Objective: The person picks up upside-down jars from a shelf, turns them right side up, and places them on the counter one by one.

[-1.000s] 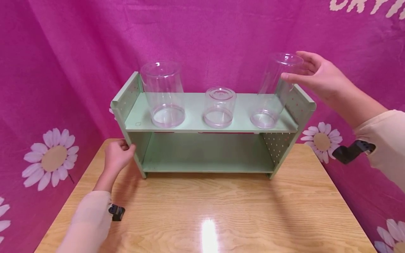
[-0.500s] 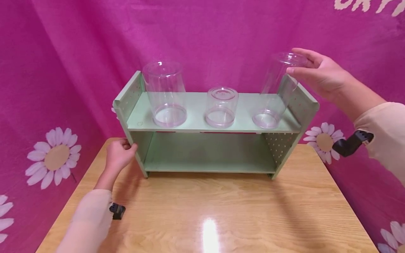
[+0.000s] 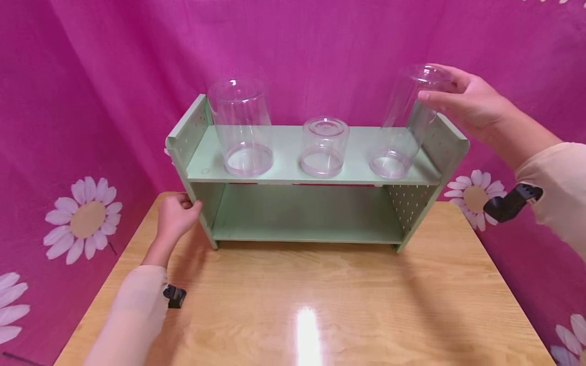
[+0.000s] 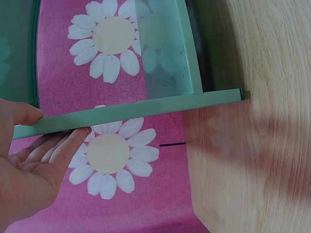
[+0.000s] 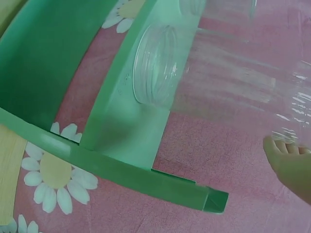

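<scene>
My right hand [image 3: 478,99] holds the upper end of a tall clear plastic jar [image 3: 403,122], thumb in front and fingers behind. This jar stands at the right of a pale green shelf's upper board. In the right wrist view the fingertips [image 5: 286,147] touch the jar [image 5: 228,73] near its top end. With my left hand [image 3: 176,216] I grip the left side panel of the green shelf [image 3: 302,236]. Thumb and fingers lie on opposite faces of that panel [image 4: 126,112] in the left wrist view.
A wide clear jar [image 3: 242,127] and a short clear jar [image 3: 324,147] stand left and middle on the upper board. The shelf rests on a wooden table [image 3: 256,305]. Behind hangs a magenta cloth [image 3: 311,51] with white daisies.
The head view has shifted slightly, so the scene sits a little to the right and higher. Both hands keep about the same places on the jar and the shelf.
</scene>
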